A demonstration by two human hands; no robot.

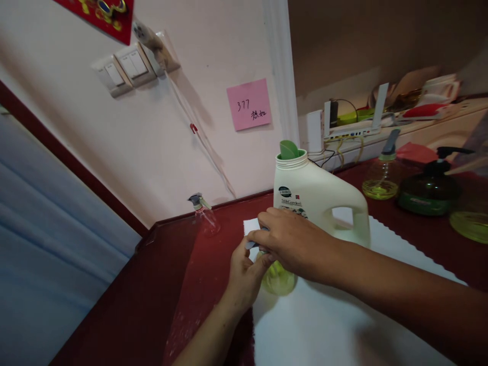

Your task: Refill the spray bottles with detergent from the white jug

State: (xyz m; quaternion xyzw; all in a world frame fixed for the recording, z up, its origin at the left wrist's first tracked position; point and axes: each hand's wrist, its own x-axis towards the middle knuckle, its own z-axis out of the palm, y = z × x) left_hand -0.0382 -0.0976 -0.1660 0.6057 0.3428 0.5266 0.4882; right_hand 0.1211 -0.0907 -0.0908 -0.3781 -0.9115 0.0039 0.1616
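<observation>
Work on the small bottle (280, 280) was judged to be well advanced: yellow-green liquid was already held in it, and its grey head (252, 245) was apparently being fitted or tightened. Whether the head was fully seated could not be told, since the neck was largely covered by the hands; its fastening was judged to be the part left. The white jug (322, 193) just behind was seen uncapped, a green piece (289, 150) set in its mouth. The bottle was placed over the white sheet (297, 325), in front of the jug, its base downward and its long axis roughly upright, though any slight tilt could not be judged; the visible end of the head was pointed toward the left. The neck was gripped by the curled fingers of the left hand (244, 272), and the head was grasped from above by the bent fingers of the right hand (292, 239).
</observation>
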